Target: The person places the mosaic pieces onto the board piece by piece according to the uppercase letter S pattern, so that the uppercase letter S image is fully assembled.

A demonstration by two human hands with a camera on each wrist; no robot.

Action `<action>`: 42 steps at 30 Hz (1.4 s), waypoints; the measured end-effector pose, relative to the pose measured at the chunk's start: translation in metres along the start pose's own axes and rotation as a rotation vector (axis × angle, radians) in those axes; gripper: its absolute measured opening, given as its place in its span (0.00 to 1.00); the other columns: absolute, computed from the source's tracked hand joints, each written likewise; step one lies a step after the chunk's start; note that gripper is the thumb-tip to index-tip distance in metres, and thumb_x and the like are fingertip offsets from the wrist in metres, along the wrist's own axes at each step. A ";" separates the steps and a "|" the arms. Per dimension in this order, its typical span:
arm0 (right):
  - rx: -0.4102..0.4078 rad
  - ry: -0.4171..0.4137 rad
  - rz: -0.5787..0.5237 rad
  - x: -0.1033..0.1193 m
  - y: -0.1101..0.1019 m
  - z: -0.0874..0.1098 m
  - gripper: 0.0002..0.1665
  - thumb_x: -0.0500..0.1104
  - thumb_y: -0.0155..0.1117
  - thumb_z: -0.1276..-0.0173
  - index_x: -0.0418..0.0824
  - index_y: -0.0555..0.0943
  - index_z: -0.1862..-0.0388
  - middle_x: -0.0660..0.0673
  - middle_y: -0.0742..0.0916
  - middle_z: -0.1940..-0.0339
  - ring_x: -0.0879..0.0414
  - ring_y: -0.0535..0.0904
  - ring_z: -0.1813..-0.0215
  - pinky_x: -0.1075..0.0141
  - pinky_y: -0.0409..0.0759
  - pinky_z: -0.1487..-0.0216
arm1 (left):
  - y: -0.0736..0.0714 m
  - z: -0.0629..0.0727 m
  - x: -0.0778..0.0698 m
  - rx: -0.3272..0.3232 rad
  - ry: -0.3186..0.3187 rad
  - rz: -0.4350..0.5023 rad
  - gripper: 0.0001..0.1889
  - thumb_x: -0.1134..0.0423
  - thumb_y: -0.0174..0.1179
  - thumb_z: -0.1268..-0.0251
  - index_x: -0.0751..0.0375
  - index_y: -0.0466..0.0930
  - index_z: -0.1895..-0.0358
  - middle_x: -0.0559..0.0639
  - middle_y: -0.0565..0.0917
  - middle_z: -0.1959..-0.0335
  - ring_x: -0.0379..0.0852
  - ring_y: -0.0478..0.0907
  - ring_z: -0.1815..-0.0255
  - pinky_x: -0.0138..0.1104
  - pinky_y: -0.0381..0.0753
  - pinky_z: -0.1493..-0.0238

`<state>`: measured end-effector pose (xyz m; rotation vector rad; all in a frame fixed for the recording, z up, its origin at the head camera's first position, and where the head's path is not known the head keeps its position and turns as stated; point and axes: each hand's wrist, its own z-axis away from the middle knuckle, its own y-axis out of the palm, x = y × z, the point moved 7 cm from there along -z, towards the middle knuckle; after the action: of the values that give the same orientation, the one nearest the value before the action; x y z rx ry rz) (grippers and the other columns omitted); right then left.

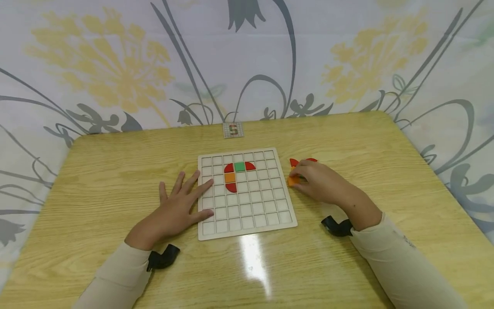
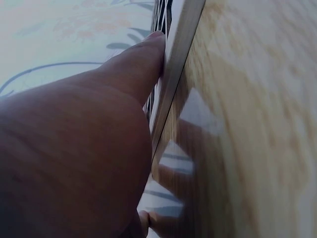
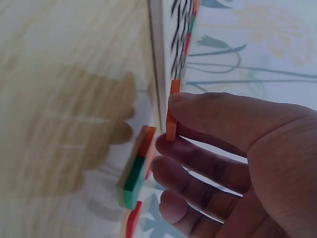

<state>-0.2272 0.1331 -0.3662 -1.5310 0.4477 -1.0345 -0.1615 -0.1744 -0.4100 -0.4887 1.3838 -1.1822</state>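
A pale grid board (image 1: pixel 266 221) lies flat on the table. Set in its cells are a green square (image 1: pixel 239 166), an orange square (image 1: pixel 230 177) and three red quarter-round tiles, one of them the lower red tile (image 1: pixel 231 187). My left hand (image 1: pixel 175 212) lies with fingers spread over the board's left edge; in the left wrist view its thumb side (image 2: pixel 133 69) meets the board's rim. Just right of the board, my right hand (image 1: pixel 324 182) pinches an orange tile (image 3: pixel 173 109) between thumb and index finger, raised off the table in the right wrist view.
Beside the right hand lie a green tile (image 3: pixel 132 186), another orange tile (image 3: pixel 146 141) and red tiles (image 1: pixel 294 162), partly hidden by that hand. A small card (image 1: pixel 233 129) with an S-shaped pattern lies behind the board. Patterned cloth (image 1: pixel 216 56) hangs behind the table.
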 end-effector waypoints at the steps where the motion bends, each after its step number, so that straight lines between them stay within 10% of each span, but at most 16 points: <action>1: 0.001 -0.004 -0.001 0.001 -0.001 -0.002 0.13 0.38 0.68 0.32 0.34 0.86 0.51 0.41 0.86 0.55 0.51 0.81 0.58 0.58 0.81 0.55 | 0.000 0.000 0.001 0.001 -0.002 -0.001 0.41 0.33 0.56 0.33 0.34 0.50 0.20 0.50 0.38 0.16 0.64 0.24 0.17 0.71 0.16 0.32; 42: 0.014 -0.119 -0.002 0.092 0.004 -0.064 0.19 0.47 0.67 0.29 0.40 0.85 0.44 0.44 0.86 0.46 0.51 0.83 0.46 0.58 0.82 0.45 | -0.002 -0.001 0.000 0.007 -0.005 0.002 0.40 0.35 0.56 0.32 0.35 0.52 0.20 0.52 0.39 0.16 0.65 0.24 0.18 0.71 0.16 0.33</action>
<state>-0.2287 0.0233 -0.3410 -1.5718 0.3554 -0.9403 -0.1633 -0.1743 -0.4087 -0.4846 1.3749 -1.1828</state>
